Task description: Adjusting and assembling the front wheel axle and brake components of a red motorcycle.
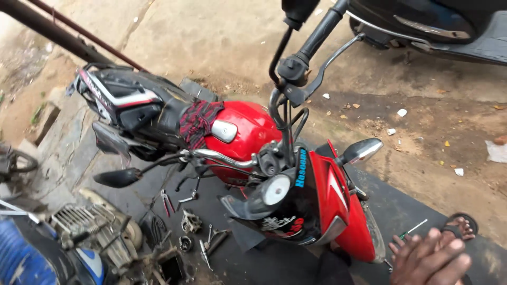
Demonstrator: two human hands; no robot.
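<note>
My right hand (430, 258) shows at the bottom right corner, fingers stretched out and slightly apart, with nothing in it. It hovers just right of the front wheel and red fairing of a red motorcycle (248, 132) seen from above, with its handlebar (222, 157) turned. A thin screwdriver with a green handle (414, 228) lies on the black mat (401, 203) just beyond the fingertips. A foot in a sandal (462, 224) rests beside it. My left hand is out of view.
Loose tools and engine parts (190, 221), among them red-handled pliers (167, 202), lie on the mat left of the front wheel. A stripped engine (90, 227) and a blue vehicle part (21, 258) sit at the lower left. A dark scooter (433, 24) stands at the top right on dirt ground.
</note>
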